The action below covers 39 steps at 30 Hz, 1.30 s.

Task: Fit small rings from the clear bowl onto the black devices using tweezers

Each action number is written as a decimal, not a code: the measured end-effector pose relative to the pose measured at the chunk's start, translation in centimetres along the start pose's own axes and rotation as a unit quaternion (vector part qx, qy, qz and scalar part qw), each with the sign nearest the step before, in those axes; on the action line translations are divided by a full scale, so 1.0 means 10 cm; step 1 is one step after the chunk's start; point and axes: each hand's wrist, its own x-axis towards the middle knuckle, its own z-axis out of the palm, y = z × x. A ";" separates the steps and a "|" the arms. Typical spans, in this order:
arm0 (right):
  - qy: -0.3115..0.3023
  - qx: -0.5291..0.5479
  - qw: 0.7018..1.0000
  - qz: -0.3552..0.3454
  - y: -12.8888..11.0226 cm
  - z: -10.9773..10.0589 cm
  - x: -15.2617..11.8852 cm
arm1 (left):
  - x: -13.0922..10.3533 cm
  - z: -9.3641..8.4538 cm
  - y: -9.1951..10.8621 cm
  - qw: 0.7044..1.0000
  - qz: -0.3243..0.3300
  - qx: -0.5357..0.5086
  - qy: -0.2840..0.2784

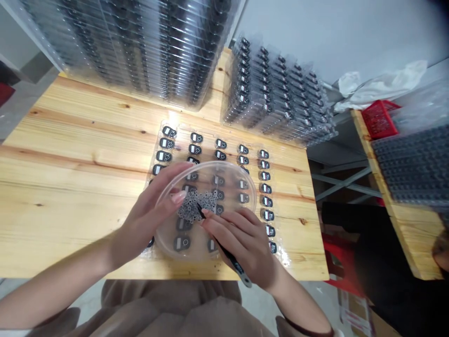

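Observation:
My left hand (154, 206) grips the left rim of a round, see-through plastic lid (231, 224), its thumb over the inside. A heap of small grey ring-like parts (191, 206) lies on the lid. Black tweezers (229, 257) are pinched in my right hand (242, 238), and their tips reach into the heap. I cannot make out whether the tips hold a part. Under the lid lies a clear tray (210, 131) with rows of small black oval devices (266, 188), each with a white label; both hands and the lid cover some of them.
Tall stacked clear trays (140, 56) stand at the back left of the wooden table (70, 164). A lower stack of filled trays (277, 93) is at the back right. Beyond the table's right edge are another table (396, 220), a red basket (380, 119) and a dark-clothed person.

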 end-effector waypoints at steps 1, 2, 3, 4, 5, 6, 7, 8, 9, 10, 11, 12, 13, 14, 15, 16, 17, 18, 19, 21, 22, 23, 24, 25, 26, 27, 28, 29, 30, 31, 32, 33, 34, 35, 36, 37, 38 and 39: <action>0.002 0.003 1.000 0.000 0.00 0.00 0.00 | 0.00 0.00 0.00 1.000 0.000 0.001 -0.001; 0.006 0.006 1.000 -0.001 0.00 0.00 0.00 | 0.00 0.00 0.00 1.000 0.000 0.003 -0.004; 0.008 0.007 1.000 0.001 0.00 0.00 -0.01 | 0.00 0.00 -0.01 1.000 0.000 0.004 -0.008; 0.007 0.006 1.000 0.001 0.00 0.00 0.00 | 0.00 0.00 -0.01 1.000 0.001 0.006 -0.009; 0.005 0.004 1.000 0.002 0.00 0.00 0.00 | 0.01 0.00 -0.02 1.000 0.002 0.007 -0.010; 0.004 0.001 1.000 0.003 0.00 0.01 0.00 | 0.01 0.00 -0.02 1.000 0.003 0.008 -0.010; 0.003 -0.002 1.000 0.004 0.00 0.01 0.01 | 0.01 -0.01 -0.03 1.000 0.005 0.009 -0.009; 0.003 -0.003 1.000 0.003 0.00 0.02 0.01 | 0.02 -0.01 -0.03 1.000 0.005 0.009 -0.009; 0.004 -0.003 1.000 0.003 0.01 0.03 0.01 | 0.02 -0.01 -0.04 1.000 0.005 0.008 -0.009; 0.007 -0.001 1.000 0.002 0.01 0.04 0.01 | 0.02 -0.02 -0.04 1.000 0.005 0.007 -0.010; 0.009 0.000 1.000 0.000 0.01 0.04 0.01 | 0.02 -0.02 -0.05 1.000 0.003 0.005 -0.009; 0.012 0.002 1.000 -0.002 0.00 0.04 0.00 | 0.01 -0.02 -0.05 1.000 0.001 0.003 -0.007; 0.014 0.006 1.000 -0.002 0.00 0.02 -0.01 | 0.01 -0.02 -0.04 1.000 -0.002 0.001 -0.004; 0.014 0.014 1.000 0.001 0.00 -0.02 -0.02 | 0.01 -0.02 -0.04 1.000 -0.007 0.000 -0.001; 0.014 0.027 1.000 0.006 -0.01 -0.07 -0.03 | 0.00 -0.02 -0.04 1.000 -0.011 -0.002 0.002; 0.013 0.045 0.999 0.014 0.00 -0.15 -0.05 | 0.00 -0.02 -0.03 1.000 -0.015 -0.003 0.005; 0.016 0.064 0.997 0.030 0.01 -0.23 -0.06 | 0.00 -0.01 -0.03 1.000 -0.018 -0.005 0.008; 0.032 0.079 0.995 0.052 0.03 -0.32 -0.06 | 0.00 -0.01 -0.02 1.000 -0.022 -0.007 0.008; 0.063 0.089 0.991 0.078 0.07 -0.41 -0.06 | 0.00 -0.01 -0.02 1.000 -0.025 -0.010 0.009; 0.177 0.081 0.971 0.138 0.22 -0.53 -0.05 | 0.00 -0.01 -0.02 0.999 -0.035 -0.015 0.011; 0.241 0.073 0.954 0.162 0.34 -0.55 -0.05 | 0.00 -0.01 -0.03 0.999 -0.044 -0.016 0.013; 0.286 0.057 0.939 0.182 0.47 -0.54 -0.04 | 0.00 -0.02 -0.03 0.998 -0.052 -0.016 0.016; 0.300 0.034 0.932 0.201 0.63 -0.50 -0.03 | 0.00 -0.02 -0.03 0.998 -0.060 -0.015 0.019; 0.290 0.018 0.932 0.218 0.79 -0.45 -0.03 | 0.00 -0.03 -0.04 0.997 -0.068 -0.010 0.021; 0.258 0.009 0.938 0.232 0.96 -0.38 -0.03 | 0.00 -0.04 -0.04 0.997 -0.073 -0.007 0.023; 0.221 0.006 0.942 0.251 1.12 -0.30 -0.04 | 0.00 -0.05 -0.04 0.997 -0.077 -0.004 0.024; 0.187 0.004 0.946 0.263 1.26 -0.23 -0.05 | 0.00 -0.05 -0.04 0.997 -0.080 -0.001 0.024; 0.162 0.003 0.949 0.271 1.38 -0.15 -0.06 | 0.00 -0.06 -0.04 0.997 -0.079 0.001 0.025; 0.144 0.004 0.952 0.272 1.48 -0.09 -0.07 | 0.00 -0.06 -0.05 0.997 -0.078 0.002 0.025; 0.132 0.004 0.953 0.271 1.54 -0.04 -0.08 | 0.00 -0.07 -0.05 0.997 -0.077 0.002 0.024; 0.124 0.005 0.955 0.270 1.59 0.01 -0.09 | 0.00 -0.07 -0.05 0.997 -0.077 0.003 0.023; 0.117 0.005 0.956 0.268 1.62 0.04 -0.10 | 0.00 -0.07 -0.05 0.997 -0.079 0.005 0.024; 0.112 0.005 0.957 0.267 1.63 0.06 -0.11 | 0.00 -0.07 -0.05 0.996 -0.082 0.008 0.027; 0.106 0.006 0.958 0.267 1.64 0.07 -0.11 | 0.01 -0.07 -0.05 0.996 -0.086 0.010 0.029; 0.102 0.006 0.958 0.268 1.64 0.07 -0.12 | 0.01 -0.07 -0.04 0.996 -0.088 0.012 0.032; 0.098 0.006 0.958 0.269 1.64 0.08 -0.12 | 0.01 -0.07 -0.04 0.995 -0.088 0.014 0.034; 0.095 0.005 0.958 0.270 1.64 0.08 -0.13 | 0.01 -0.06 -0.03 0.996 -0.085 0.017 0.035; 0.092 0.005 0.958 0.272 1.64 0.08 -0.13 | 0.01 -0.06 -0.02 0.996 -0.083 0.019 0.034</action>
